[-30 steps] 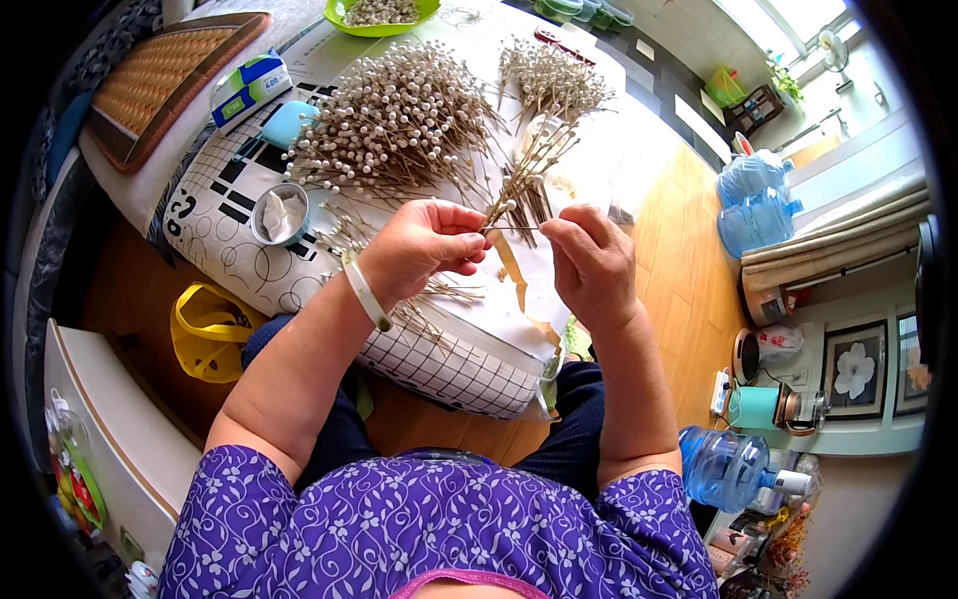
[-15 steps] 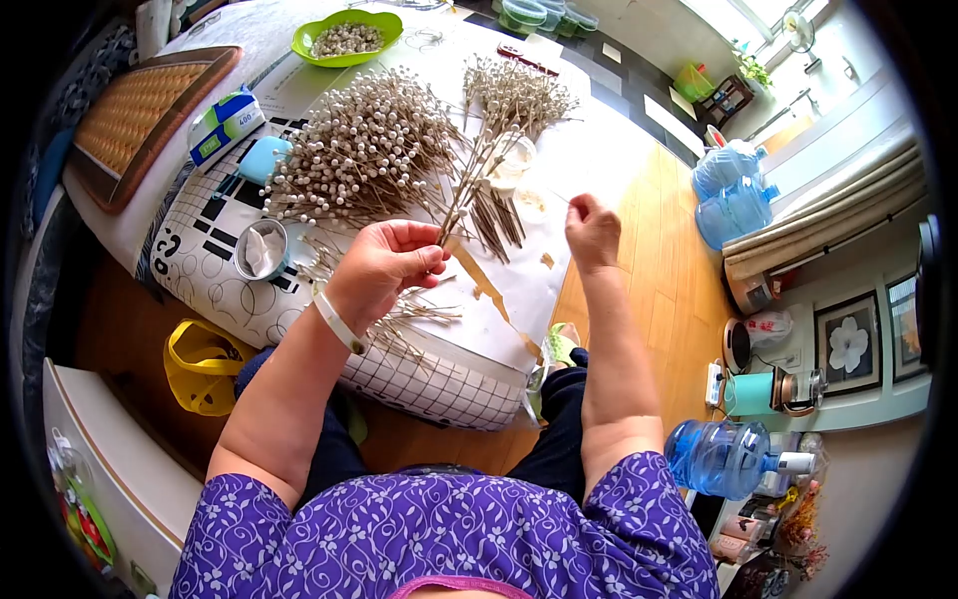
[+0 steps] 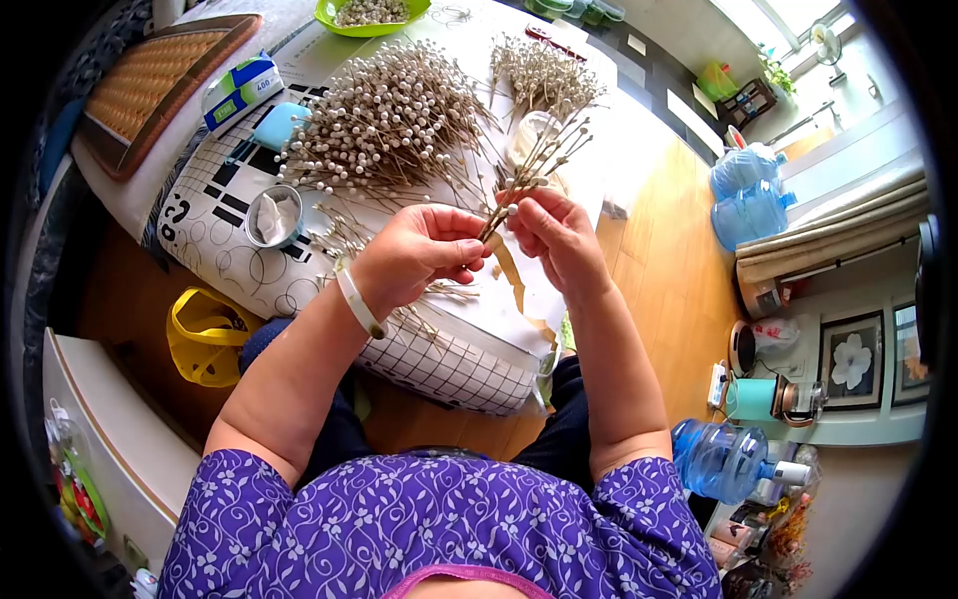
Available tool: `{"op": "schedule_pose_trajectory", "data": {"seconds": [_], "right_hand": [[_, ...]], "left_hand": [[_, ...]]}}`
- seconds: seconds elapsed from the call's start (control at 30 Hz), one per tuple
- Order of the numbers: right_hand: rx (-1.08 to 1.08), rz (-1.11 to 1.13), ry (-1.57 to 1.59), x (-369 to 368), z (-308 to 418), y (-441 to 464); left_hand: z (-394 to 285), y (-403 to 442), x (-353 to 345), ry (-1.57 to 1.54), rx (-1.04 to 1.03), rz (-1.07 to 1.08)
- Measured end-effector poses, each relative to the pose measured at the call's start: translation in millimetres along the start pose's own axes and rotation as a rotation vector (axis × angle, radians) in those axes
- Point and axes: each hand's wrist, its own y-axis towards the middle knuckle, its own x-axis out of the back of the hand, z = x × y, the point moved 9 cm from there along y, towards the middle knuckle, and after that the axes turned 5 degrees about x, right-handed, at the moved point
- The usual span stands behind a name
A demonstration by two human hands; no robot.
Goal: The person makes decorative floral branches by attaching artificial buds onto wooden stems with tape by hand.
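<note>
A small bunch of thin brown dried stems [image 3: 544, 160] with dark tips stands tilted over the table. My left hand [image 3: 424, 252] is closed on the lower ends of the stems, thumb against fingers. My right hand [image 3: 559, 240] has its fingers closed at the same bunch, a little higher up; a white bead-like tip [image 3: 512, 209] shows by its fingertips. Beyond my hands lies a large heap of stems with white round heads [image 3: 384, 120]. A smaller pile of similar stems [image 3: 547, 78] sits to its right. Loose stems [image 3: 344, 235] are strewn left of my left hand.
A green bowl [image 3: 419, 22] of small pieces stands at the back. On the left are a tin with white contents [image 3: 274, 218], a light blue object [image 3: 282, 127] and a tissue pack [image 3: 242, 92]. A yellow bag [image 3: 205, 339] sits on the floor. Water bottles [image 3: 723, 459] stand right.
My right hand has come in from the right to the bunch and closed there. My left hand has shifted slightly right with the stems. The camera view has shifted a little.
</note>
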Motion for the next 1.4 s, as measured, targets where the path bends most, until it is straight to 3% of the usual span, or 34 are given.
{"op": "schedule_pose_trajectory", "data": {"seconds": [0.07,0.3,0.6,0.77,0.9,1.03,1.2,1.33,1.4], "right_hand": [[-0.044,-0.073,0.223,3,-10,1],[-0.045,-0.195,0.235,9,-13,-2],[-0.097,-0.214,0.178,6,-18,2],[-0.114,-0.158,0.231,2,-10,2],[-0.060,-0.138,0.017,1,-7,6],[-0.077,-0.179,0.029,4,-11,5],[-0.047,-0.252,0.054,7,-12,3],[-0.014,-0.280,0.059,11,-10,3],[-0.022,-0.280,0.064,11,-13,3]], "left_hand": [[3,1,-2,0.008,0.014,0.007],[6,10,0,0.044,-0.054,0.008],[-8,5,9,0.363,-0.214,-0.202],[-11,3,8,0.430,-0.260,-0.229],[-13,2,6,0.477,-0.302,-0.220],[-11,3,3,0.533,-0.288,-0.216],[-22,-4,-5,0.745,-0.501,-0.255],[-22,-5,-1,0.738,-0.513,-0.253],[-33,-13,-10,0.947,-0.682,-0.305]]}}
